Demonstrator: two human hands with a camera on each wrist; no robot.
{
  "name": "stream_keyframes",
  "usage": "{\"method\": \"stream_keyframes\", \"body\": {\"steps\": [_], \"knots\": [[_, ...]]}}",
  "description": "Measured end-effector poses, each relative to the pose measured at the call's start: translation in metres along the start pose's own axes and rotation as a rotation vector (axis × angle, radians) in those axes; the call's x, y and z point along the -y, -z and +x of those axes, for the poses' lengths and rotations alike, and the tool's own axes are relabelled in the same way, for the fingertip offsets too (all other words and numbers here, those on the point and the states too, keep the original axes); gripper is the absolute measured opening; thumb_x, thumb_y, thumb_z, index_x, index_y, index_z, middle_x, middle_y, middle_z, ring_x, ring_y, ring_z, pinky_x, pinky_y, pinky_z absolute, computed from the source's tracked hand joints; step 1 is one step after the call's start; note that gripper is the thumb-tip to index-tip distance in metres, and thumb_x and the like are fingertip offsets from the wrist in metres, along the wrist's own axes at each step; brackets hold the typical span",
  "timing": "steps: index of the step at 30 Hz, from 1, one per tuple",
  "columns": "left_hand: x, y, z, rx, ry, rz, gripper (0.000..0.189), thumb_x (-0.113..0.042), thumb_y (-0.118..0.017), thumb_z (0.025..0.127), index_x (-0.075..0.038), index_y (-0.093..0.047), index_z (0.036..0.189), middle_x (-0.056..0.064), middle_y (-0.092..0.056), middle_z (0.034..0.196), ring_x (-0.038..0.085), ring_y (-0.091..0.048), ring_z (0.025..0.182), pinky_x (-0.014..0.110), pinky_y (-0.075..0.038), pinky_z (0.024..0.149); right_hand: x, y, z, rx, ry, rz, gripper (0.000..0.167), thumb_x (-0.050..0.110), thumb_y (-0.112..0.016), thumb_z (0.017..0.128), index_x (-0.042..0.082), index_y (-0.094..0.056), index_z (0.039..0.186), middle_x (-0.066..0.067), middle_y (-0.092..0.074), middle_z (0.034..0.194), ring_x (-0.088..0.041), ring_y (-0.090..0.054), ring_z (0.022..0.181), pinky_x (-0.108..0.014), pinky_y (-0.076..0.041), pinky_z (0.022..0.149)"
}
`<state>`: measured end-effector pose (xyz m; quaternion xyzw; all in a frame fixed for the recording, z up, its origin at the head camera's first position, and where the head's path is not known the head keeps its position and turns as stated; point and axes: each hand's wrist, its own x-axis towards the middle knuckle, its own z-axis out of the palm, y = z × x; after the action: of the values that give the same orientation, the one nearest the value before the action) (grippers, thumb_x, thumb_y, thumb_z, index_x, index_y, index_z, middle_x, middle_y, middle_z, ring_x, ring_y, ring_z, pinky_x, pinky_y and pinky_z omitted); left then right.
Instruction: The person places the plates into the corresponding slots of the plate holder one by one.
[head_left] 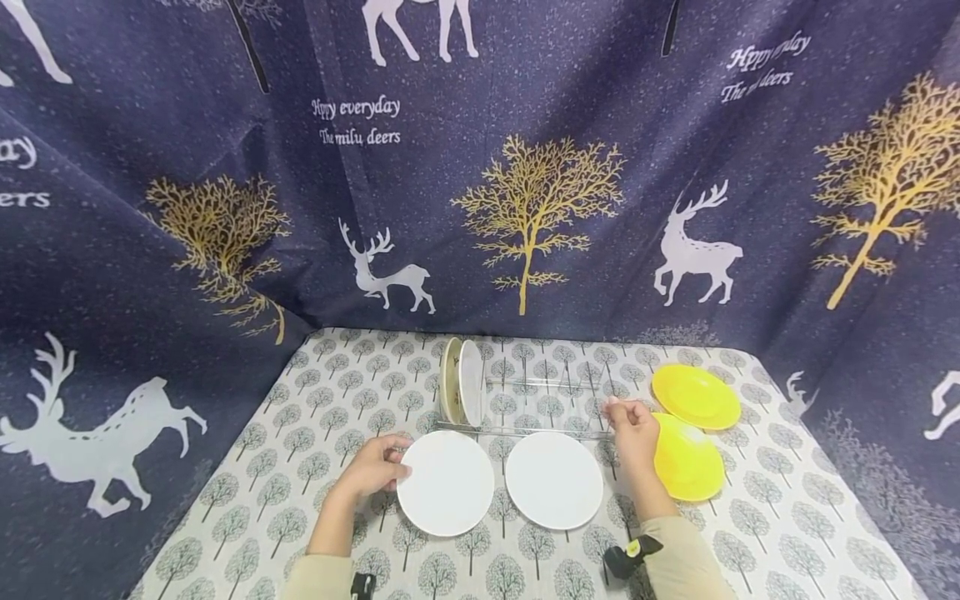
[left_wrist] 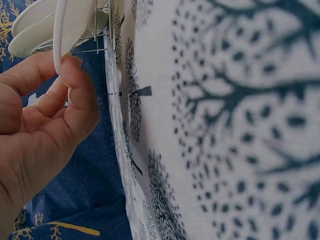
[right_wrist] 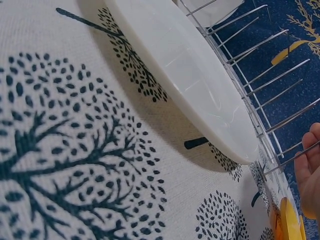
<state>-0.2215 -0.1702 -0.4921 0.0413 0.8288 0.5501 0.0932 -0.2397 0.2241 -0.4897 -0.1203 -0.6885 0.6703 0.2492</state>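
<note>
My left hand (head_left: 375,468) pinches the left rim of a round white plate (head_left: 446,485) between thumb and fingers; the left wrist view shows this plate (left_wrist: 59,35) edge-on. A second white plate (head_left: 553,482) lies to its right on the cloth. Behind both stands a wire dish rack (head_left: 525,432). At the rack's right end my right hand (head_left: 635,432) holds an end wire with its fingertips; only part of that hand (right_wrist: 311,175) shows in the right wrist view. Upright in the rack's left end are a white plate (head_left: 471,383) and a beige plate (head_left: 451,382).
Two yellow plates, a far one (head_left: 696,397) and a near one (head_left: 692,458), lie right of the rack, the near one close beside my right hand. A tree-print cloth (head_left: 300,483) covers the table. A dark blue curtain (head_left: 450,250) hangs behind it.
</note>
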Motion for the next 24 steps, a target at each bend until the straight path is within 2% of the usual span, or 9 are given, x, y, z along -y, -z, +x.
{"method": "stream_keyframes", "body": {"steps": [6, 11, 14, 17, 24], "knots": [[0.003, 0.001, -0.001, 0.015, -0.006, -0.033, 0.048, 0.006, -0.067, 0.07, 0.008, -0.056, 0.117, 0.011, -0.055, 0.079, 0.021, -0.054, 0.06, 0.034, -0.054, 0.052, -0.019, 0.001, 0.009, 0.004, -0.013, 0.011, 0.012, 0.008, -0.059, 0.091, -0.004, -0.059, 0.091, -0.026, -0.063, 0.1, -0.004, -0.064, 0.077, -0.017, -0.051, 0.076], [0.005, 0.005, -0.002, 0.066, -0.006, -0.124, 0.047, 0.005, -0.065, 0.074, 0.007, -0.054, 0.119, 0.013, -0.057, 0.081, 0.02, -0.056, 0.062, 0.031, -0.054, 0.053, -0.026, 0.002, 0.01, -0.004, 0.011, -0.041, 0.016, 0.014, -0.059, 0.092, -0.002, -0.059, 0.093, -0.023, -0.065, 0.099, -0.002, -0.063, 0.078, -0.016, -0.05, 0.077], [0.007, 0.009, -0.005, 0.083, 0.015, -0.181, 0.047, 0.005, -0.064, 0.076, 0.005, -0.053, 0.121, 0.013, -0.057, 0.081, 0.018, -0.054, 0.061, 0.027, -0.052, 0.051, -0.025, 0.001, 0.009, -0.009, 0.018, -0.059, 0.017, 0.014, -0.058, 0.093, -0.003, -0.059, 0.093, -0.022, -0.065, 0.098, -0.001, -0.063, 0.077, -0.015, -0.05, 0.076], [0.007, 0.012, -0.008, 0.072, 0.009, -0.203, 0.047, 0.006, -0.063, 0.076, 0.005, -0.052, 0.122, 0.013, -0.055, 0.082, 0.018, -0.054, 0.063, 0.024, -0.052, 0.052, -0.021, 0.001, 0.008, -0.003, 0.017, -0.05, 0.018, 0.012, -0.058, 0.093, -0.005, -0.059, 0.094, -0.022, -0.065, 0.097, 0.0, -0.063, 0.077, -0.016, -0.051, 0.076], [0.003, 0.016, -0.013, 0.049, -0.029, -0.27, 0.046, 0.007, -0.06, 0.078, 0.007, -0.05, 0.123, 0.017, -0.06, 0.088, 0.025, -0.062, 0.071, 0.033, -0.057, 0.061, -0.003, 0.002, 0.001, 0.029, 0.014, 0.008, 0.013, 0.002, -0.056, 0.092, -0.01, -0.057, 0.093, -0.032, -0.061, 0.1, -0.002, -0.064, 0.075, -0.016, -0.051, 0.075]]}}
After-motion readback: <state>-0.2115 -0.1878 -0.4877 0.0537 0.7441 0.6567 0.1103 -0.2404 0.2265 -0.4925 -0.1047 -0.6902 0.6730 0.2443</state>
